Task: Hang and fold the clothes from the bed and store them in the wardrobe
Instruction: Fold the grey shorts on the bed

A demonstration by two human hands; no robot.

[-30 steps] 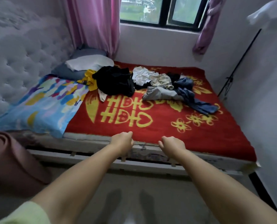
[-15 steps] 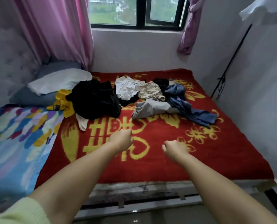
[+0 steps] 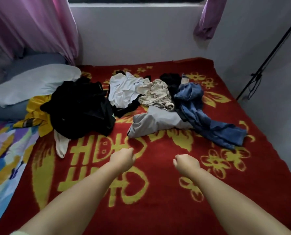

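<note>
1. Red plush blanket [image 3: 158, 209] with yellow motifs covered the bed; nothing looked folded or hung yet.
2. Crumpled clothes lay in a far heap: black garment [image 3: 80, 109], white shirt [image 3: 124, 89], grey top [image 3: 156, 121], denim jeans [image 3: 207, 119].
3. Left hand [image 3: 123, 158] and right hand [image 3: 186, 162] hovered nearer, each grip curled into an empty fist.
4. No wardrobe showed.

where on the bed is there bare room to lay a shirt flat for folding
The near half of the red blanket is bare, bordered by the colourful quilt on the left and the clothes beyond both fists. A smaller patch lies right of the jeans. The far half is crowded: black pile, white top, grey garment.
</note>
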